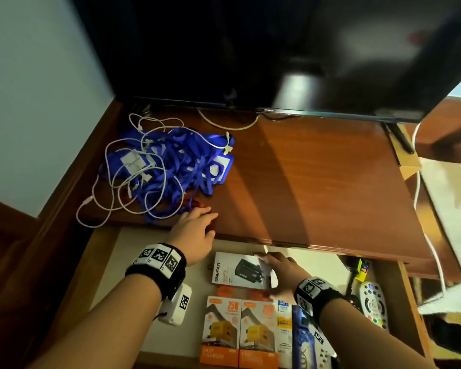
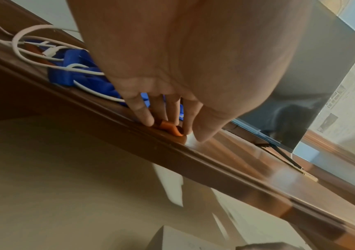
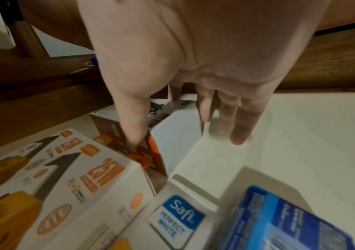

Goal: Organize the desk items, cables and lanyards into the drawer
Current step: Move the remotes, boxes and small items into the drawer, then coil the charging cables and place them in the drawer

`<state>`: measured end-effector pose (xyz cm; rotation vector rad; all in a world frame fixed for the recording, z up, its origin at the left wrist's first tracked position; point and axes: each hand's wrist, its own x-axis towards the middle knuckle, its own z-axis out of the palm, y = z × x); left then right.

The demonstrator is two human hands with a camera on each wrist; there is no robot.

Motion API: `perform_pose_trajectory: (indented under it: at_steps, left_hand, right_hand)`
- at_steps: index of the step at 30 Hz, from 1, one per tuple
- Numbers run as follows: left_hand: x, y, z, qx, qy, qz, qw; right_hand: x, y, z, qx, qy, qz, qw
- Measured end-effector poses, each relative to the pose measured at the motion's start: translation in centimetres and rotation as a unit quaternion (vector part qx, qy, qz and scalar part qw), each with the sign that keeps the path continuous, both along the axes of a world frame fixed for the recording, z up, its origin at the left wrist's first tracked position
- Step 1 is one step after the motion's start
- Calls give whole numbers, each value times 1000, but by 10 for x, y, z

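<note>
A tangle of blue lanyards and white cables lies on the left of the wooden desk top. A red-orange lanyard strap sticks out at the desk's front edge. My left hand rests straight fingers on that strap. Below, the drawer stands pulled out. A white charger box lies flat in it. My right hand covers its right end, thumb and index finger touching opposite sides, the other fingers straight on the drawer floor.
Two orange 25W charger boxes, a Safi box and a blue pack fill the drawer's front. A remote lies at its right. A dark TV stands at the back of the desk.
</note>
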<state>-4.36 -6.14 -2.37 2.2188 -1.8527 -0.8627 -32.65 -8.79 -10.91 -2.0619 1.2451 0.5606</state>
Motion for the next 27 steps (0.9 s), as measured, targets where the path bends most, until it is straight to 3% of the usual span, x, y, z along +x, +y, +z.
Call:
perform_pose_trajectory:
  at_steps: [5, 9, 13, 17, 20, 24, 27]
  left_hand:
    - [-5, -4, 3, 6, 4, 11, 1000]
    - [-3, -5, 6, -8, 37, 38, 999]
    - [6, 0, 12, -88, 75, 83, 990]
    - [26, 11, 18, -143, 98, 135, 976]
    - [44, 23, 24, -151, 111, 157, 970]
    - [88, 37, 27, -180, 63, 183, 965]
    - [128, 43, 33, -189, 12, 211, 959]
  right_hand:
    - [-9, -2, 7, 16, 17, 18, 1000]
    - [-8, 4, 42, -36, 11, 40, 999]
    - [11, -14, 105, -88, -77, 66, 991]
    - [55, -58, 150, -151, -148, 20, 977]
    - [99, -96, 152, -159, -153, -10, 975]
    - [161, -123, 138, -139, -134, -51, 980]
    - [203, -120, 132, -188, -116, -54, 974]
